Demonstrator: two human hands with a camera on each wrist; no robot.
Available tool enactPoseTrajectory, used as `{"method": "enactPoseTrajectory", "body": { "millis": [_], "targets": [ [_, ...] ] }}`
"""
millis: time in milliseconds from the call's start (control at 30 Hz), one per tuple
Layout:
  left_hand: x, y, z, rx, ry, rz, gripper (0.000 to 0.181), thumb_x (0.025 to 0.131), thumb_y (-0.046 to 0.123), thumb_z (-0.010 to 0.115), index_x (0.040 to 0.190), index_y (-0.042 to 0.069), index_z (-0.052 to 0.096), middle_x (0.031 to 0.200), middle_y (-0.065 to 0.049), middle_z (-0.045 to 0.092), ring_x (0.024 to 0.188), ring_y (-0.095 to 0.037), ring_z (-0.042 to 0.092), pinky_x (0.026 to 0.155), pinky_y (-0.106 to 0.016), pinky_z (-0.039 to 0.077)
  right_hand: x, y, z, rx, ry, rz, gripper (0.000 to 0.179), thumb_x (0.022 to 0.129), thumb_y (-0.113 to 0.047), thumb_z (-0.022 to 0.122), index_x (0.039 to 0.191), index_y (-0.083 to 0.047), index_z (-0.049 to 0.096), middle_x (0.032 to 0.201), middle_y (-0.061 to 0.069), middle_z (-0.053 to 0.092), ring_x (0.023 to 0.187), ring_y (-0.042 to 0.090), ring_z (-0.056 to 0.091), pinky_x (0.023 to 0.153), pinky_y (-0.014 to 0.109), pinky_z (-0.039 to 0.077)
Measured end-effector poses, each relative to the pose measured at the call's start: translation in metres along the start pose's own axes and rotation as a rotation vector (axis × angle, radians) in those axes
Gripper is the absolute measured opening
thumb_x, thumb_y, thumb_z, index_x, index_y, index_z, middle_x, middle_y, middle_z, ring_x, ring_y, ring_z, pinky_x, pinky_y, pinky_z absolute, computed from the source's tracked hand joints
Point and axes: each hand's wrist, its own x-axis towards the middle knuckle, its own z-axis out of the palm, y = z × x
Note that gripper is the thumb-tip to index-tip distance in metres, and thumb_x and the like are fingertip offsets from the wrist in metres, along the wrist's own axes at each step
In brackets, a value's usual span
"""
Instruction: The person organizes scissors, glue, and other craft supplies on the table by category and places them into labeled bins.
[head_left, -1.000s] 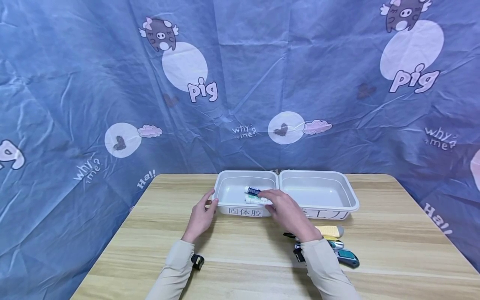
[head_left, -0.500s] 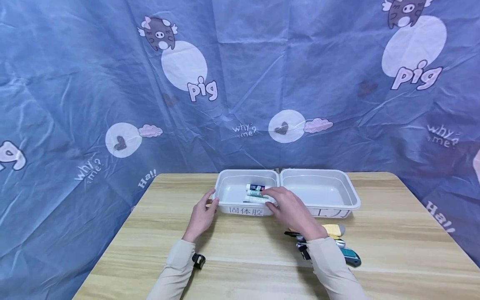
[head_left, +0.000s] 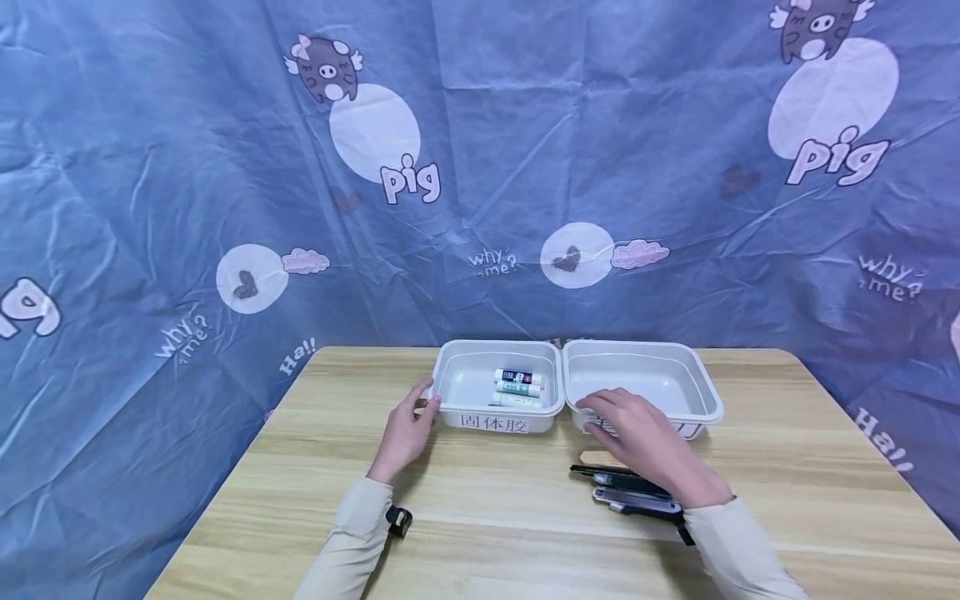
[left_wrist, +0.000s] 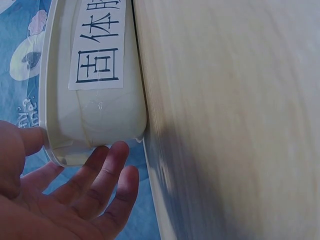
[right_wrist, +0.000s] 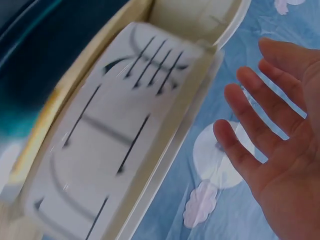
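My left hand (head_left: 405, 429) touches the left end of the left white bin (head_left: 467, 385). In the left wrist view its thumb is at the bin's rim, with the fingers loosely spread by the end wall. Three glue sticks lie side by side in this bin: a navy one (head_left: 517, 377), a green-and-white one (head_left: 518, 388) and a mostly white one (head_left: 515, 401). My right hand (head_left: 637, 429) holds nothing and overlaps the front of the right white bin (head_left: 637, 379). The right wrist view shows its fingers apart, beside the bin's labelled wall.
Several utility knives (head_left: 637, 501) lie on the wooden table (head_left: 480, 517) in front of the right bin, partly hidden under my right forearm. Both bins carry printed labels on their front walls. A blue patterned curtain (head_left: 480, 183) hangs behind the table.
My right hand has left the glue sticks in the left bin and moved right, to the front of the right bin. My left hand stays at the left bin's end.
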Motion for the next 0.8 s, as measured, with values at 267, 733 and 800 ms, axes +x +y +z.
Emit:
{"method": "enactPoseTrajectory", "body": {
  "millis": [267, 733, 800],
  "targets": [
    [0.000, -0.002, 0.001, -0.018, 0.010, 0.013, 0.049, 0.106, 0.025, 0.057, 0.152, 0.008, 0.048, 0.118, -0.026, 0.069, 0.090, -0.035, 0.073, 0.078, -0.038, 0.060, -0.033, 0.011, -0.012, -0.084, 0.021, -0.056, 0.031, 0.078, -0.012, 0.086, 0.106, -0.007, 0.074, 0.102, 0.005, 0.074, 0.092, 0.024, 0.070, 0.078, 0.044, 0.058],
    [0.000, 0.000, 0.000, -0.013, 0.010, 0.013, 0.049, 0.106, 0.024, 0.057, 0.152, 0.008, 0.049, 0.117, -0.026, 0.069, 0.089, -0.036, 0.073, 0.076, -0.037, 0.059, -0.090, 0.016, -0.017, -0.155, -0.086, -0.024, 0.042, 0.073, -0.022, 0.091, 0.110, -0.012, 0.074, 0.102, -0.001, 0.072, 0.092, 0.022, 0.070, 0.075, 0.043, 0.057],
    [0.000, 0.001, 0.000, -0.013, 0.011, 0.010, 0.049, 0.106, 0.025, 0.057, 0.152, 0.009, 0.048, 0.118, -0.026, 0.069, 0.090, -0.036, 0.073, 0.076, -0.037, 0.059, -0.093, 0.016, -0.016, -0.156, -0.106, -0.007, 0.040, 0.074, -0.022, 0.090, 0.110, -0.013, 0.074, 0.101, -0.002, 0.072, 0.090, 0.020, 0.070, 0.074, 0.042, 0.058]
  ]
}}
